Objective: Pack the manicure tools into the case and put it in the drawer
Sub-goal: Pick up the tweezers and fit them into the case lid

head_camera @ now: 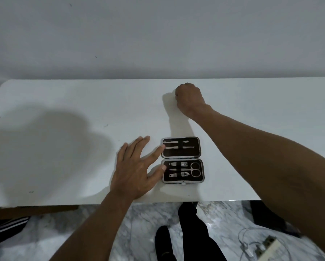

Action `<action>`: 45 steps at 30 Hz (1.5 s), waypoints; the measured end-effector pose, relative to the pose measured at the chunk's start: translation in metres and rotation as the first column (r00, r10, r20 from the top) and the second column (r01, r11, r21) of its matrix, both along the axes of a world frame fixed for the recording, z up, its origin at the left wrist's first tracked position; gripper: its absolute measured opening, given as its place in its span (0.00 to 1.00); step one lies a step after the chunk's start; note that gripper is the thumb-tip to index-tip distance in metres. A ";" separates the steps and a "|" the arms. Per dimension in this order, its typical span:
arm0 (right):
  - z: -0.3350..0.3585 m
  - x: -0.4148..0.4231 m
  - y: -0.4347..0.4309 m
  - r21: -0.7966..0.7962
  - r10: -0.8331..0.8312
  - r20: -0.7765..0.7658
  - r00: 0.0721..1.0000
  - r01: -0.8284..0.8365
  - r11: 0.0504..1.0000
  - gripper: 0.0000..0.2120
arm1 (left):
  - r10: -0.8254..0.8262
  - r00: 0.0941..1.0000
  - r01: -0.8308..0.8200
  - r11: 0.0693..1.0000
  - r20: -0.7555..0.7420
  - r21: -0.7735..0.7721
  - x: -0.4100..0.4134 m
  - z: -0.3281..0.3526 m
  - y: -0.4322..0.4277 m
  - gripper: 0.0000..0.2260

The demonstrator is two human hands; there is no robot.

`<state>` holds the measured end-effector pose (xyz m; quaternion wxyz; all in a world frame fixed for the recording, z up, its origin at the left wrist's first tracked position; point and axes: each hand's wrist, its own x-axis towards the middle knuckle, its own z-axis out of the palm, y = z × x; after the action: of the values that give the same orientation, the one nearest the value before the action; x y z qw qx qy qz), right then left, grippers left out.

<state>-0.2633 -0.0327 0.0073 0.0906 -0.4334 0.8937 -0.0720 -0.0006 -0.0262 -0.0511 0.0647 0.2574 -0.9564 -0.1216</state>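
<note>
Case (192,152) first: where is it?
It lies open flat on the white worktop (252,113), near the front edge. The two halves lie one beyond the other, and the tools (178,146) are strapped in crosswise.

Which hand is nearer?
The left hand (133,172). It lies just left of the case with its fingers (162,146) straight and spread. The forefinger touches the far half's edge, the thumb touches the near half, and it grips nothing.

And the right hand (189,98)?
It is well beyond the case, knuckles up and fingers curled under. I cannot tell whether it holds anything.

So what does the next move turn on?
Probably the hinge, which runs left to right. The far half would fold toward the person.
</note>
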 end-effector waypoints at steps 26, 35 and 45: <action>0.016 0.024 0.061 -0.095 -0.029 0.255 0.967 0.055 0.994 0.17 | 0.001 0.999 -0.002 0.999 -0.039 -0.045 0.000 -0.001 0.002 0.24; 0.028 0.039 0.131 -0.151 -0.064 0.416 0.907 0.139 0.979 0.06 | -0.012 0.999 0.009 0.998 -0.040 -0.065 0.000 -0.005 0.003 0.24; 0.026 0.053 0.157 -0.077 -0.018 0.477 0.879 0.062 0.995 0.03 | -0.016 0.999 0.013 0.997 -0.050 -0.074 0.000 -0.005 0.002 0.24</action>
<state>-0.2103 0.1245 0.0332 0.2859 -0.3875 0.8488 -0.2181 -0.0005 -0.0238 -0.0562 0.0973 0.2448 -0.9602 -0.0932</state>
